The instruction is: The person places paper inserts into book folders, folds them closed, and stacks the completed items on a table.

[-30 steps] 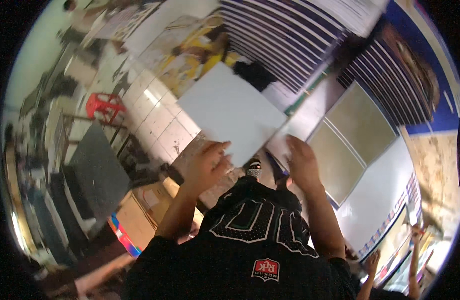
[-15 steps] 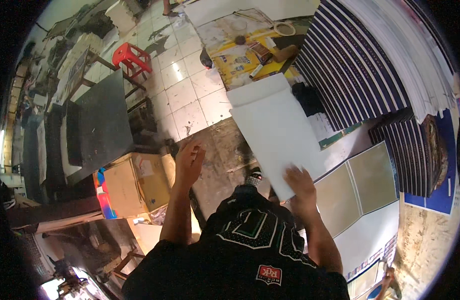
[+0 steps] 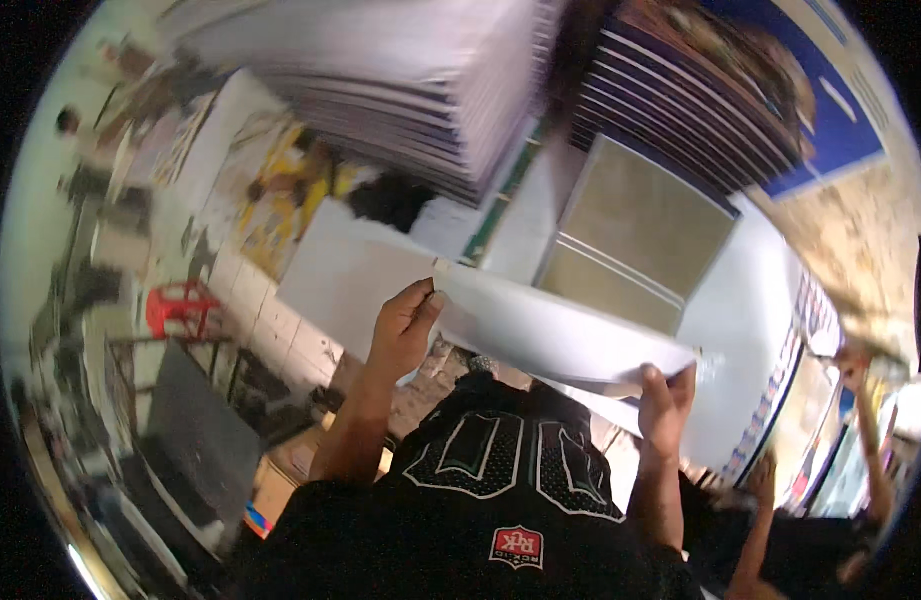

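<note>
I hold a large white sheet (image 3: 541, 335) in front of my chest with both hands. My left hand (image 3: 403, 328) grips its left edge, thumb on top. My right hand (image 3: 664, 402) grips its lower right corner. The sheet sags slightly between the two hands. Behind it lies another white sheet (image 3: 346, 280) on the floor stack. A tall pile of striped white sheets (image 3: 401, 90) fills the top of the view. My black shirt with white lettering (image 3: 501, 470) covers the bottom centre.
A grey-green board (image 3: 641, 230) lies right of centre, with a dark striped stack (image 3: 671, 110) above it. A red stool (image 3: 186, 305) and a dark table (image 3: 196, 440) stand at left on the tiled floor. Another person's arm (image 3: 866, 430) shows at far right.
My head has swung toward the stacks. Both hands have taken hold of a white sheet and lifted it; before, they rested flat on the sheet lying below.
</note>
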Demonstrator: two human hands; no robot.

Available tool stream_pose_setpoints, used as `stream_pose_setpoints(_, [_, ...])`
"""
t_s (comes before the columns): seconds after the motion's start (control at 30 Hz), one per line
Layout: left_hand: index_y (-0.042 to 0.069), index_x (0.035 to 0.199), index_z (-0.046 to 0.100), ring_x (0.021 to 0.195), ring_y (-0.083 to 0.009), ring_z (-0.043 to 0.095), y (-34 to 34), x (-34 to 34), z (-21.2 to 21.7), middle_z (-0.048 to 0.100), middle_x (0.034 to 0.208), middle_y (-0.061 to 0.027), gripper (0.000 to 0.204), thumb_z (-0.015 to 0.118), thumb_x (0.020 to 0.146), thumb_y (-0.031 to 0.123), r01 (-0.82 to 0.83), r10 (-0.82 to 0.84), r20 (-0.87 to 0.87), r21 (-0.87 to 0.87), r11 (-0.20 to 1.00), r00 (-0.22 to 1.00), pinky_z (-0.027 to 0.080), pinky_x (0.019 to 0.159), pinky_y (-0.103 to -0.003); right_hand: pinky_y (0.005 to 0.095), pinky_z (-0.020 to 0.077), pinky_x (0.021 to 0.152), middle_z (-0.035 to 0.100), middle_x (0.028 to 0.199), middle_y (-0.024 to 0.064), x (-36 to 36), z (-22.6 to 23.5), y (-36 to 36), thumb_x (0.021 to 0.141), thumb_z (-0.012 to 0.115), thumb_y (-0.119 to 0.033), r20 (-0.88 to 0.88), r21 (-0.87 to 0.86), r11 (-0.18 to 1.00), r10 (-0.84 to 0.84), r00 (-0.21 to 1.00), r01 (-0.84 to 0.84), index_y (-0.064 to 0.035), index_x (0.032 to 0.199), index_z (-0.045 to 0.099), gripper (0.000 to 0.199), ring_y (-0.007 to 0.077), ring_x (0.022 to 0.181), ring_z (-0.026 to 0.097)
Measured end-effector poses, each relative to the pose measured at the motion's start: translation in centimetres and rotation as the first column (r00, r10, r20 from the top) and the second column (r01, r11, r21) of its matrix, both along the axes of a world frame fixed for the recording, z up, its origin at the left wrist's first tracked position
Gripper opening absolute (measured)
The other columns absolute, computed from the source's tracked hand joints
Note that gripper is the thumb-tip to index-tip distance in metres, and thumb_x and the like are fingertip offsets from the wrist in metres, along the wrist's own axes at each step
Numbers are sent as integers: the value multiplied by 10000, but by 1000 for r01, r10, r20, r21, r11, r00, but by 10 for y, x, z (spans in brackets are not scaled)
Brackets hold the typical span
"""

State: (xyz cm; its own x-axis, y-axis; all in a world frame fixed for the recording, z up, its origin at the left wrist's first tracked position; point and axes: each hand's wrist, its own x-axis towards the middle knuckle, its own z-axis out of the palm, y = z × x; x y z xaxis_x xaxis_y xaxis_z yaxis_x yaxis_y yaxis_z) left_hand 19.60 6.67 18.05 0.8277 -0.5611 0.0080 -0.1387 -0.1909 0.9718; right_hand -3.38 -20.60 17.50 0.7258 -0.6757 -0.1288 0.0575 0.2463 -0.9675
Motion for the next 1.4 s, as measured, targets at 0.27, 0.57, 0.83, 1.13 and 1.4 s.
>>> stream_pose_setpoints(0.27, [-9,1167,641,781,-79,594,-124,-11,-44,695,877,-50,326,626,945,230,43,-3,-129,306,951,992,475,693,-248,290,474,788,603,1020,113,-48,-38,-52,928,546,-46,-392,217,882,-313,865,418,8,1223,416,327,152,900,574])
stream_pose_setpoints(0.57, [14,1236,622,866,-130,640,-128,0,-105,715,970,-96,369,637,932,223,164,-5,-364,408,898,931,496,781,-269,288,493,684,631,976,132,-40,-68,-105,905,580,-56,-573,318,919,-8,819,232,-21,1340,434,461,157,821,594])
stream_pose_setpoints(0.83, [-43,1079,682,793,-139,647,-142,0,-106,715,923,-116,363,730,859,241,-28,182,-204,589,808,962,509,730,-278,281,493,664,639,937,108,-31,-88,-110,915,600,-87,-646,123,972,-77,760,202,38,1222,511,344,148,795,598])
stream_pose_setpoints(1.13, [-6,1032,706,817,-162,654,-142,-4,-112,694,918,-116,303,729,861,243,-62,172,-123,609,790,977,509,723,-286,301,534,718,650,938,68,-27,-86,-118,920,592,-96,-704,175,956,-44,709,234,37,1122,605,242,145,831,623])
stream_pose_setpoints(1.4, [12,1031,703,833,-169,659,-146,1,-121,692,950,-104,294,737,854,244,-73,157,-103,560,826,982,516,757,-291,301,521,741,656,939,52,-26,-95,-118,927,578,-98,-696,205,941,-54,716,270,31,1137,609,249,131,824,617])
